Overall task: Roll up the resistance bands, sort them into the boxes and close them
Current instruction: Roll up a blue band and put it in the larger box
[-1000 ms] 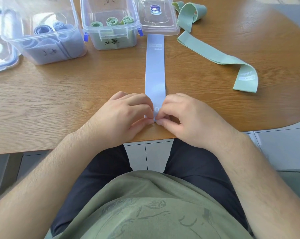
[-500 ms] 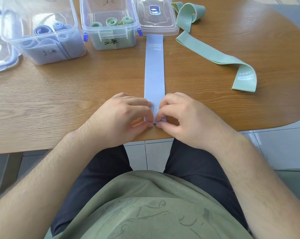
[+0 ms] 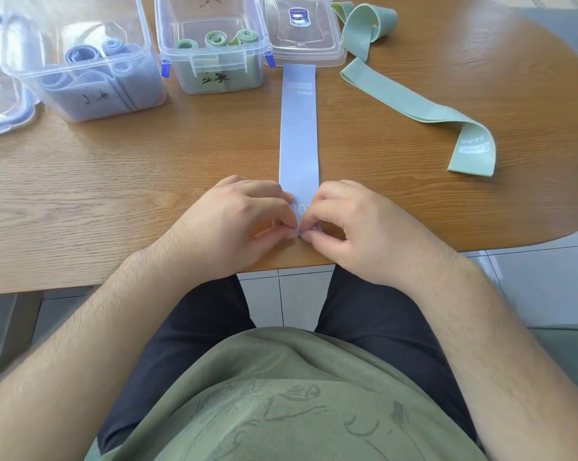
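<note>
Now my left hand [image 3: 237, 224] and right hand [image 3: 357, 227] pinch the near end of the blue band [image 3: 299, 128], roll barely started; some rolls [image 3: 214, 38] sit boxed, a green band [image 3: 397, 94] lies loose, boxes [image 3: 211, 59] unclosed

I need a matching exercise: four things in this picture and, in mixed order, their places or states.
1. blue band
2. long green band
3. green rolls
4. clear lid

a. inside the middle box
b. unrolled, untouched, right side of the table
c. lying right of the middle box
d. pinched by left hand and right hand

Pairs: 1-d, 2-b, 3-a, 4-c
</note>
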{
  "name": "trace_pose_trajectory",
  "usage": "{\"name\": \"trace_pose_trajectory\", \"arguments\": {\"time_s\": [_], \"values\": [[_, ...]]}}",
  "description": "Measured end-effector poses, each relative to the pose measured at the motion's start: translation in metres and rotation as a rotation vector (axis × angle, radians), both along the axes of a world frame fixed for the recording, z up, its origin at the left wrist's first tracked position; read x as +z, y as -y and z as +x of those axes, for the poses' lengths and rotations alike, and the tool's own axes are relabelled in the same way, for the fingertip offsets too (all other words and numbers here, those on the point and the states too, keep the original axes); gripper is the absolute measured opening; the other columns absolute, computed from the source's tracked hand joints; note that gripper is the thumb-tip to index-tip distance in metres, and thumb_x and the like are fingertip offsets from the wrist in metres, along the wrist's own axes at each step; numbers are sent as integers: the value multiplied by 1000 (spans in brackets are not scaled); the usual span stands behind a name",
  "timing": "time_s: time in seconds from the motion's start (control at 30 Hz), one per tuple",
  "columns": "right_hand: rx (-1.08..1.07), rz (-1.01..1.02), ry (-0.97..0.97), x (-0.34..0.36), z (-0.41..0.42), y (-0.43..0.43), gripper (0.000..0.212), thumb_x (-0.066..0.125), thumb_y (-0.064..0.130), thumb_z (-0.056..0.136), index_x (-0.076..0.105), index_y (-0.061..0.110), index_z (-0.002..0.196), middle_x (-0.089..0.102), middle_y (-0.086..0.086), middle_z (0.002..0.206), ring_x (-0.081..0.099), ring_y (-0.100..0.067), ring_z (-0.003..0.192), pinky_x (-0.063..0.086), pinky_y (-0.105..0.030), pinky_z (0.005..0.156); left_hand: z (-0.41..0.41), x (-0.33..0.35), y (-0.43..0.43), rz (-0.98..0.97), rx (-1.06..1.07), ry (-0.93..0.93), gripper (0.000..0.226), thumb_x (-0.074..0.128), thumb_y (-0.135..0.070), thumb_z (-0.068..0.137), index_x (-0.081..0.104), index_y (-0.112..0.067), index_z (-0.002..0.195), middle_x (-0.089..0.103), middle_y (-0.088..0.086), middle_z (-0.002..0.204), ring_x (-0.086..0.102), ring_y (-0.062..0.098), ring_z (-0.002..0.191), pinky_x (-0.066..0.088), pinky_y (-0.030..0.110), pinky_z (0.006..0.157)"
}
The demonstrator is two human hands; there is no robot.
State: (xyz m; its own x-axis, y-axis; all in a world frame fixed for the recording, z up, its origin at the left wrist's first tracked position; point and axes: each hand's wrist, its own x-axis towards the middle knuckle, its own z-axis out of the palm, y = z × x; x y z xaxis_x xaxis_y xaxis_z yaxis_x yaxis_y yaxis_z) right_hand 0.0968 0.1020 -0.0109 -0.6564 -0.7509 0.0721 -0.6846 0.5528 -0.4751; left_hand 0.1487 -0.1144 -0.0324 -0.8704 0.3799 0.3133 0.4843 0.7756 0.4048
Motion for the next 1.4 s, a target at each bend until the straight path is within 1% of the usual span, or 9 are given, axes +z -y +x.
{"name": "trace_pose_trajectory", "arguments": {"time_s": [0.3, 0.43, 0.53, 0.67, 0.83, 1.0, 1.07, 1.2, 1.4], "values": [[20, 19, -74, 0, 2, 4, 14, 58, 18, 93, 72, 17, 88, 56, 5, 82, 49, -13, 81, 45, -33, 73, 3, -3, 0, -81, 0, -71, 19, 66, -37, 93, 75, -20, 90, 65, -2, 105, 68, 23, 81, 38, 28, 79], [21, 47, -72, 4, 2, 3, 15, 57, 18, 96, 71, 18, 91, 54, 8, 82, 48, -11, 78, 46, -34, 70, 1, -3, -1, -87, -21, -81, 20, 64, -40, 94, 72, -22, 89, 68, -9, 100, 70, 19, 100, 45, 37, 85], [16, 62, -29, 7, -1, 4, 14, 58, 19, 98, 71, 20, 95, 57, 9, 84, 48, -8, 79, 47, -34, 71, 0, -1, 0, -85, -34, -68, 16, 63, -37, 94, 69, -24, 91, 68, -13, 97, 68, 15, 110, 44, 35, 87], [15, 103, 48, 10, -6, 5, 11, 59, 24, 99, 69, 25, 97, 60, 10, 90, 53, -10, 83, 49, -37, 75, -4, 1, 1, -101, -49, -57, 12, 61, -35, 95, 66, -24, 91, 66, -14, 89, 68, 15, 100, 42, 34, 84], [6, 124, 60, 11, -6, 6, 12, 57, 25, 99, 69, 27, 99, 57, 11, 90, 50, -7, 81, 48, -35, 75, -4, 1, 0, -115, -25, -87, 16, 61, -35, 94, 71, -23, 88, 64, -3, 103, 65, 19, 80, 37, 29, 79], [1, 133, 102, 14, -4, 2, 15, 70, 39, 91, 68, 26, 99, 57, 12, 92, 54, -5, 86, 50, -35, 78, -3, -2, 0, -140, -24, -136, 19, 60, -36, 96, 69, -21, 89, 64, -9, 97, 57, 22, 102, 42, 36, 78], [-2, 133, 127, 13, -5, 2, 18, 74, 39, 89, 69, 25, 100, 57, 13, 92, 55, -5, 86, 50, -35, 79, -4, -2, 0, -138, -16, -143, 21, 59, -36, 97, 69, -20, 90, 60, -10, 93, 50, 22, 100, 44, 40, 78], [-32, 107, 100, 14, -6, 4, 5, 70, 25, 93, 66, 26, 95, 57, 14, 83, 53, -6, 77, 48, -33, 74, -6, -2, -2, -122, -11, -111, 30, 48, -36, 101, 69, -15, 94, 55, -4, 87, 48, 24, 93, 48, 46, 77], [-39, 125, 121, 12, -8, 5, 5, 62, 28, 97, 66, 29, 95, 55, 10, 90, 55, -9, 83, 49, -37, 77, -7, -4, -6, -122, 13, -86, 29, 44, -32, 100, 67, -15, 98, 56, 1, 90, 46, 25, 91, 50, 48, 77]]}}
